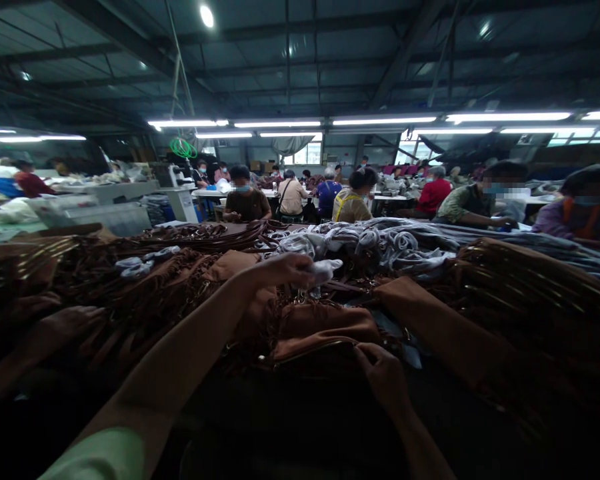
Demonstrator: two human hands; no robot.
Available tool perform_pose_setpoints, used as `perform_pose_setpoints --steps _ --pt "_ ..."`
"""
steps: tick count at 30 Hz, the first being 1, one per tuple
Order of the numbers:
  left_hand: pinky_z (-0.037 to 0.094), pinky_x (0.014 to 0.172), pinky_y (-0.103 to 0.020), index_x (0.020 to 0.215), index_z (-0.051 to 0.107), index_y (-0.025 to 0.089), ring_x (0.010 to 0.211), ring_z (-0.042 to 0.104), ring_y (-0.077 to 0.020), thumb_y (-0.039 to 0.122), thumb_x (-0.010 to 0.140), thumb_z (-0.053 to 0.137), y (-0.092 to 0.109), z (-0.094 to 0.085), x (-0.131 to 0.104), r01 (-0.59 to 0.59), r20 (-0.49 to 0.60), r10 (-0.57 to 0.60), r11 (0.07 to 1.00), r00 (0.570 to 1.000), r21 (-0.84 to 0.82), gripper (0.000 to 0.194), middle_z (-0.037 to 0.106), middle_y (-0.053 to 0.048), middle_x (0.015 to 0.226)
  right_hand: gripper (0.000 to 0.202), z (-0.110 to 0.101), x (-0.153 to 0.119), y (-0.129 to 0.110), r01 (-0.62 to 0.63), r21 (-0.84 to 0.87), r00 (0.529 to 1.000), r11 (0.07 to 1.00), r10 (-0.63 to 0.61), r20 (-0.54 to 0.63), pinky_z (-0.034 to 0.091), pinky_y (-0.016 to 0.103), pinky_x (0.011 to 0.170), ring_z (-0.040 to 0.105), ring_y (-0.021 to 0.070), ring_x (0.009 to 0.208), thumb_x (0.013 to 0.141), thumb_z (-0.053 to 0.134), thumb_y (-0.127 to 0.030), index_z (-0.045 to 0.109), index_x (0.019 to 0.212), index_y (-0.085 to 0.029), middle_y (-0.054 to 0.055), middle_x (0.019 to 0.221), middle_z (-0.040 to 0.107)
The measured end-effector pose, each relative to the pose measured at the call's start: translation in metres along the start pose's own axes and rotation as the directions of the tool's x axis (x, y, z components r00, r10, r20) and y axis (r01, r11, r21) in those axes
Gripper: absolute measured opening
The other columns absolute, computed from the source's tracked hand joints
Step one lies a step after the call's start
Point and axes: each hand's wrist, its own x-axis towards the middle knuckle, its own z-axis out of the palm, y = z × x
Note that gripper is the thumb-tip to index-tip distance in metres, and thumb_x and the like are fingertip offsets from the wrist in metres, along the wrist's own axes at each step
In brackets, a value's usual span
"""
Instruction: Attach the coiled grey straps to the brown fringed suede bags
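A brown fringed bag (325, 327) lies in front of me, its zipped edge facing my body. My right hand (384, 373) pinches this edge at its right end, thumb and fingers together. Above the bag, my left hand (291, 271) is closed on a crumpled whitish wrapping (326, 269). What the wrapping contains, if anything, I cannot make out. Behind that hand lies a heap of straps in pale wrapping (375, 240). Brown straps with metal rings lie around the bag.
More brown bags with brass-coloured zips are piled at right (535, 280) and left (40, 257). Another person's hand (70, 327) rests on brown pieces at my left. Several people sit at tables beyond the heap. A green coiled hose (183, 148) hangs overhead.
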Motion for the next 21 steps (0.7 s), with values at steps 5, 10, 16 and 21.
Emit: perform_pose_setpoints --steps 5,10,16,21 --pt "0.038 0.061 -0.017 0.08 0.071 0.017 0.069 0.054 -0.0115 0.015 0.058 0.074 -0.051 0.022 -0.034 0.037 0.261 -0.134 0.937 0.956 0.347 0.022 0.064 0.005 0.071 0.033 -0.001 -0.001 -0.001 0.007 -0.003 1.0 1.0 -0.007 0.009 0.049 0.035 0.08 0.066 0.0244 0.088 0.084 0.052 -0.048 0.071 0.09 -0.022 0.007 0.095 0.072" --pt "0.04 0.067 -0.021 0.088 0.071 0.019 0.077 0.059 -0.0153 0.022 0.066 0.072 -0.061 0.05 -0.028 -0.006 0.136 -0.07 0.872 0.988 0.49 0.023 0.069 0.001 0.084 0.033 -0.002 -0.002 -0.005 0.023 -0.035 0.999 0.999 -0.022 0.028 0.048 0.034 0.079 0.066 0.0239 0.088 0.086 0.049 -0.047 0.071 0.089 -0.022 0.007 0.095 0.072" --pt "0.042 0.079 -0.023 0.101 0.069 0.024 0.092 0.058 -0.0172 0.013 0.067 0.068 -0.042 0.092 -0.004 -0.326 0.372 0.166 0.845 0.913 0.423 0.035 0.066 0.0 0.097 0.032 -0.003 -0.001 -0.007 0.0 -0.027 0.999 1.0 0.001 0.037 0.048 0.033 0.075 0.066 0.0229 0.086 0.085 0.051 -0.047 0.071 0.088 -0.022 0.006 0.094 0.072" --pt "0.042 0.085 -0.024 0.104 0.068 0.026 0.096 0.058 -0.0175 0.009 0.066 0.068 -0.055 0.103 -0.011 -0.396 0.446 0.215 0.842 0.869 0.367 0.041 0.065 -0.002 0.102 0.032 -0.003 -0.001 -0.007 0.003 -0.006 1.0 1.0 -0.003 0.031 0.049 0.032 0.075 0.067 0.0231 0.085 0.084 0.052 -0.045 0.073 0.089 -0.021 0.007 0.095 0.072"
